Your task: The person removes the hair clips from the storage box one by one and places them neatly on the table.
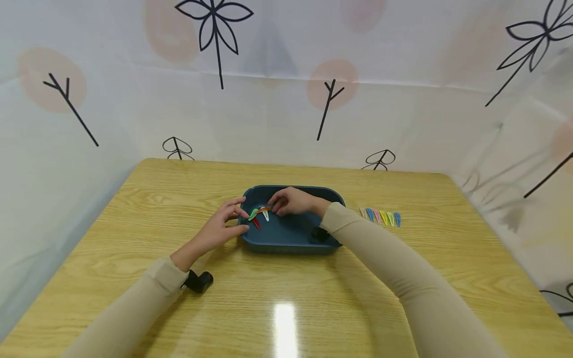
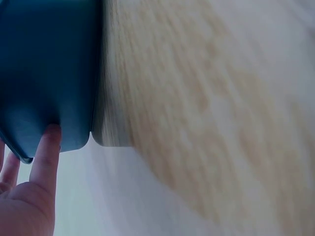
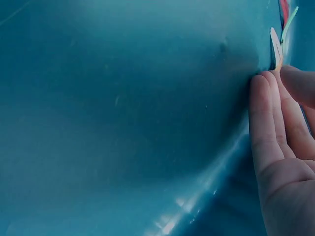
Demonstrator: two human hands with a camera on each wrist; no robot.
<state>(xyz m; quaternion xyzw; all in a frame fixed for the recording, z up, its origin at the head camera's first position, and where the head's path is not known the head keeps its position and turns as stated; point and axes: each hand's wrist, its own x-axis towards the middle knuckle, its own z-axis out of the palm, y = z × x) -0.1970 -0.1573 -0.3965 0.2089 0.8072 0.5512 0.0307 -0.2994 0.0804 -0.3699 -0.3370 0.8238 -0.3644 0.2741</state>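
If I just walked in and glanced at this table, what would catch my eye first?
Probably the dark blue tray at the middle of the wooden table, with both hands meeting over a small cluster of bright hair clips inside it. The right hand reaches into the tray at the clips, while the left hand rests at the tray's left edge. A neat row of pastel clips lies on the table just right of the tray.

Row of pastel hair clips (image 1: 381, 217) near the wooden tabletop's (image 1: 286, 298) right edge, white curtain (image 1: 286, 99) printed with black leaf sprigs and pink circles behind the far edge and sides
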